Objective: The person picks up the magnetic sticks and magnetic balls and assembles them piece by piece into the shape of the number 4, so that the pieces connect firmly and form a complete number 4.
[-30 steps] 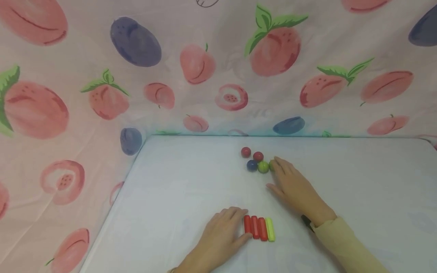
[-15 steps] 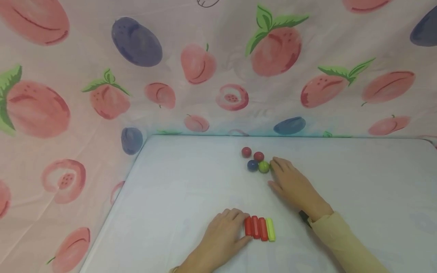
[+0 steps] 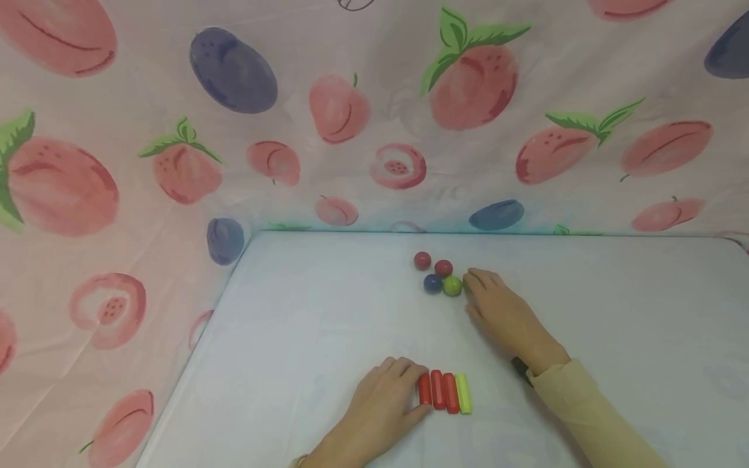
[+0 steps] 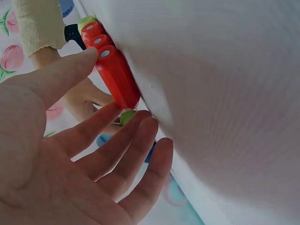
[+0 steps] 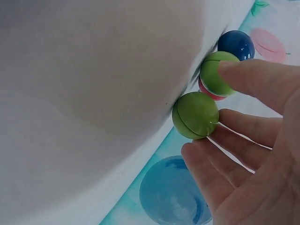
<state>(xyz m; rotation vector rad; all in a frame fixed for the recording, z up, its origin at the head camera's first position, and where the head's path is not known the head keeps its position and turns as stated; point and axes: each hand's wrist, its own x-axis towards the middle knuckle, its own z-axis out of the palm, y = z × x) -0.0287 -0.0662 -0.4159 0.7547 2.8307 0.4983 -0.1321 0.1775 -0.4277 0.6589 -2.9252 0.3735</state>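
My left hand [image 3: 380,406] pinches the leftmost red faceted stick [image 3: 424,389] at its two ends, thumb at the near end and index finger at the far one. In the left wrist view this red stick [image 4: 118,77] shows a pale dot on its end. Two more red sticks [image 3: 443,391] and a yellow-green stick [image 3: 463,393] lie beside it in a row. Farther back, my right hand [image 3: 506,318] has its fingers loosely bent against a green ball [image 5: 195,115]; the thumb stays apart from that ball and overlaps a second green ball [image 5: 219,73].
A blue ball [image 3: 433,283] and two red balls [image 3: 422,260] sit left of the green balls on the white table [image 3: 304,325]. Fruit-printed cloth [image 3: 363,117] rises behind the table and along its left side. A dark band shows at the right sleeve [image 3: 585,403].
My left index finger has closed in on the leftmost red stick, which now stands slightly apart from its neighbour. My right hand has shifted a little right, away from the second green ball.
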